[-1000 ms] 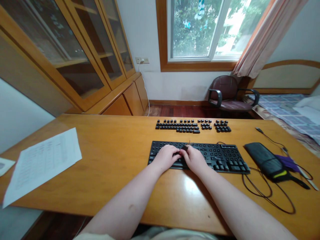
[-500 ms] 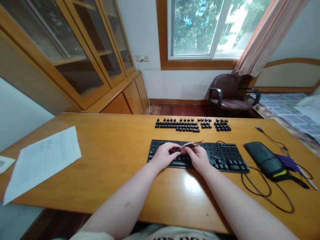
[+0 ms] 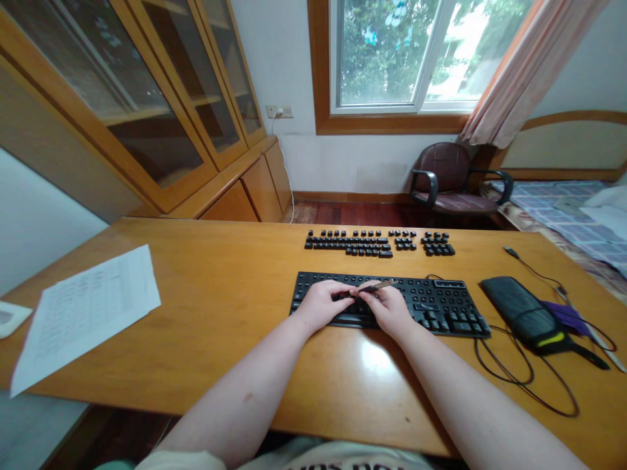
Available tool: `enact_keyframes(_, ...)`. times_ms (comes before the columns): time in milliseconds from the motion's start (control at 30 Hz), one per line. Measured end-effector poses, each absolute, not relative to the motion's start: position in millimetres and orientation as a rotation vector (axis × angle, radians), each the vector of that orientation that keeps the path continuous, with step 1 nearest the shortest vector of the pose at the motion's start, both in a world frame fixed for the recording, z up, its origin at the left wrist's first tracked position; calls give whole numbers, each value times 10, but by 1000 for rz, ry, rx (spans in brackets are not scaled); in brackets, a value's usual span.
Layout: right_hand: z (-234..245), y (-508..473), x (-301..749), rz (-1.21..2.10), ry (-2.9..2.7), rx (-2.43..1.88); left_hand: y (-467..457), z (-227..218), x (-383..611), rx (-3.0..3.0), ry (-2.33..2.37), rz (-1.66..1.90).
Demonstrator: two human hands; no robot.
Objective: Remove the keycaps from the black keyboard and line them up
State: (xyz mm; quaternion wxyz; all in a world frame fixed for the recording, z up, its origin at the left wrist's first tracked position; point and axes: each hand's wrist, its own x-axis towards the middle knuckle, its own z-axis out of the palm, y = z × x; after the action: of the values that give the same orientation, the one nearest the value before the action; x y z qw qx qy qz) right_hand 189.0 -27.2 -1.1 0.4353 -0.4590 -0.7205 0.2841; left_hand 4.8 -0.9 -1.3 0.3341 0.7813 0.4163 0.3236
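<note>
A black keyboard [image 3: 443,305] lies on the desk, many of its key positions without caps. Over its left-middle part, my left hand [image 3: 321,305] is closed, thumb and index finger pinched beside the right fingertips; whatever small thing they hold is hidden. My right hand [image 3: 393,311] is closed round a slim, tweezer-like tool [image 3: 381,286], dark with a brownish end that points up and right. Both hands rest low over the keys, their fingertips almost meeting. Beyond the keyboard, black keycaps [image 3: 368,250] stand sorted in rows and groups.
Printed sheets [image 3: 88,313] lie at the left of the wooden desk [image 3: 220,294]. To the right are a dark pouch [image 3: 519,313], a purple item [image 3: 565,316] and a looped black cable [image 3: 531,385]. An office chair [image 3: 445,173] stands past the far edge.
The tool in my right hand has tilted flatter, and the right fingertips have come closer to the left ones. My left hand has hardly moved.
</note>
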Motion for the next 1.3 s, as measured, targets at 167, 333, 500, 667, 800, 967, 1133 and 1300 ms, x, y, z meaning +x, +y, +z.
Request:
enact_keyframes(167,1,-284,1869,706,-1800,-1156,-14,-12,48,2040,1082,812)
enact_keyframes(333,-13,-284,1863,735,-1750,-1150,-21,-1,68,2053,1075,861)
enact_keyframes(500,-94,-236,1876,962,-1482,-1100,-21,35,63,2038,1041,812)
enact_keyframes(667,-131,-210,1879,1098,-1286,-1044,-21,49,58,2045,1017,811)
enact_keyframes(800,-102,-224,1869,1152,-1239,-1008,-27,46,60,2027,1045,822)
enact_keyframes(967,-114,-225,1878,1276,-1182,-972,-31,33,48,1989,1033,828)
enact_keyframes(1133,-108,-218,1878,1417,-1138,-928,-29,-4,32,1961,1026,824)
enact_keyframes(1300,-106,-192,1881,1543,-1054,-883,-51,-21,46,1864,968,842)
